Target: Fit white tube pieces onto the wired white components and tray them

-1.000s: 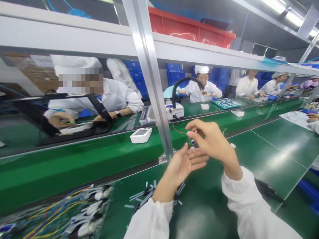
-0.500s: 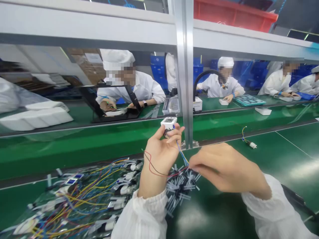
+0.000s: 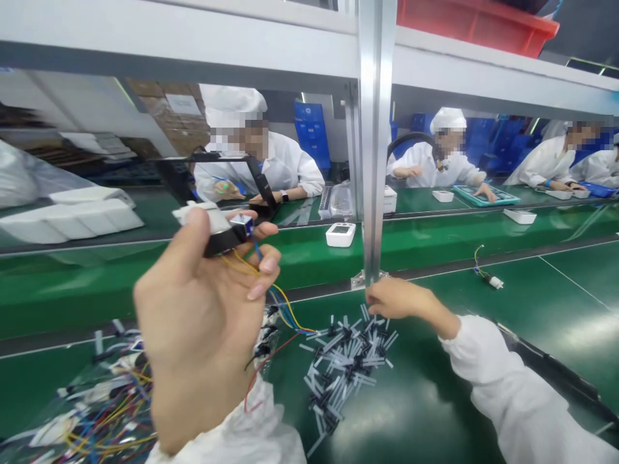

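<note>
Raised at left of centre, my left hand (image 3: 207,309) holds a white and black wired part (image 3: 217,229) between thumb and fingers. A small blue and silver piece is on the part's right side. Its yellow, blue and red wires (image 3: 285,306) hang down to the right, past the palm. My right hand (image 3: 399,298) is at the foot of the metal post, fingers bent together at the upper edge of a pile of small black pieces with clear grey tubes (image 3: 348,361). Whatever its fingertips hold is too small to make out.
Bundled wired parts (image 3: 111,412) lie at lower left. A metal post (image 3: 374,161) rises ahead, beside a white device (image 3: 340,234) on the green ledge. One wired connector (image 3: 496,281) lies at right. People in white work across the line, under a shelf (image 3: 169,38).
My left hand has come closer and moved left with the wired part. My right hand has let go of the wires and moved away to the pile's upper edge.
</note>
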`<state>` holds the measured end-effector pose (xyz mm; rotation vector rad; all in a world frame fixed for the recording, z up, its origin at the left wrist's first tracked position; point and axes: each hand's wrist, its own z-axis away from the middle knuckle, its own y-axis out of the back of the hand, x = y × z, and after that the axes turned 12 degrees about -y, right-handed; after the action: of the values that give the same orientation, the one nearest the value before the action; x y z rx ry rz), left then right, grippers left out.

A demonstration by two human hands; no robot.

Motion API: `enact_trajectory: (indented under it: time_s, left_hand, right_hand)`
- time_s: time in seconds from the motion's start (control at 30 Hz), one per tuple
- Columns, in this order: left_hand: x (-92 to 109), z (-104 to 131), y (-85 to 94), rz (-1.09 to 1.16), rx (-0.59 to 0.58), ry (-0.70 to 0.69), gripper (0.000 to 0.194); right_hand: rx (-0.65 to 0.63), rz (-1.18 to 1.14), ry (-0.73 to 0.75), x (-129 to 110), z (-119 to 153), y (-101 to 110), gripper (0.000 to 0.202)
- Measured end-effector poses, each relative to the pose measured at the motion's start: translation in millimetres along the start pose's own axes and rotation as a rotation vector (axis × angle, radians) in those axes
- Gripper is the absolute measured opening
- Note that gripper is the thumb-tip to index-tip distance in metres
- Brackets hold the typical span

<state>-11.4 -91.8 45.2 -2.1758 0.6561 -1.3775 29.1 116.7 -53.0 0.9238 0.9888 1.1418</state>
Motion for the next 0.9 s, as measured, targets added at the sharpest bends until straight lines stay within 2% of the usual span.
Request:
enact_trajectory:
  time_s: [0.1, 0.2, 0.37, 0.53, 0.63, 0.77, 0.83, 0.9]
  left_hand:
    - [6, 3, 5.5, -0.004, -0.006, -0.094, 0.031]
    - [7, 1, 10.4, -0.014, 0.015, -0.127, 0.031]
    - [3, -2, 5.5, -0.047, 0.088, -0.134, 0.035]
    - [-2, -1, -2.8, -0.073, 0.057, -0.142, 0.027]
    - [-6, -1, -2.1, -0.106, 0.005, -0.168, 0.024]
    - [-13, -1, -5.4, -0.111, 0.018, -0.197, 0.011]
    - [-15, -1, -10.5, -0.135, 0.026, -0.189, 0.005]
    - [-19, 1, -16.2, -0.159, -0.009, -0.157, 0.010]
  right_hand:
    - [-0.009, 0.033, -0.054, -17, -26, -25, 0.019]
    - [-0.016, 0.039, -0.065, -31, -30, -38, 0.017]
    - [-0.072, 0.017, -0.032, -39, -22, -35, 0.018]
    - [-0.067, -0.054, 0.000, -35, -24, -34, 0.014]
    - [0.032, -0.131, 0.039, -31, -21, -31, 0.014]
    - [0.265, -0.259, 0.069, -26, -7, -16, 0.012]
    - [0.412, -0.407, 0.105, -21, 2, -5, 0.013]
    - [0.561, -0.652, 0.176, -14, 13, 9, 0.017]
